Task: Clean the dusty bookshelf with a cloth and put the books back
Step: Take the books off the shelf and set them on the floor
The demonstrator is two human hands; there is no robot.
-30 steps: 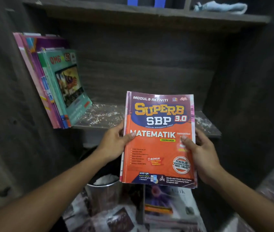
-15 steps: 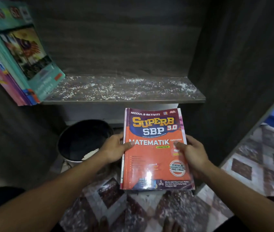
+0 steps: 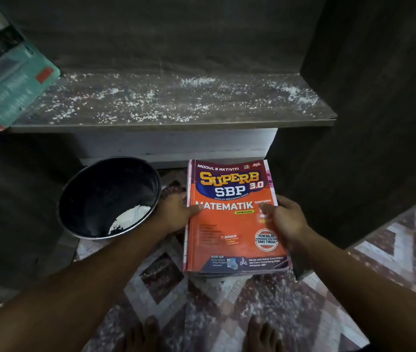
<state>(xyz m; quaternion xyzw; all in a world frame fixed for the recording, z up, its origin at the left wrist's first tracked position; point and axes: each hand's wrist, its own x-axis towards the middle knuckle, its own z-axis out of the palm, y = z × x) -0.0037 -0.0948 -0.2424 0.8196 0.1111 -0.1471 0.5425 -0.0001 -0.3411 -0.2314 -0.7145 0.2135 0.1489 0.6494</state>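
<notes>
Item: orange maths workbook (image 3: 232, 224), held in both hands, low in front of the shelf.
I log the left hand (image 3: 176, 214) grasping its left edge and the right hand (image 3: 288, 219) its right edge, thumbs on the cover. The book lies flat below the dusty shelf (image 3: 176, 105), over the patterned floor (image 3: 202, 301). Dark bucket (image 3: 108, 196) just left; leaning books (image 3: 11, 90) far left on the shelf.

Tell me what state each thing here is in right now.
Orange book: closed, face up, held by both hands.
Left hand: grips its left edge.
Right hand: grips its right edge.
Shelf: covered in white dust.
Shelf books: leaning.
Bucket: upright, white stuff inside.
</notes>
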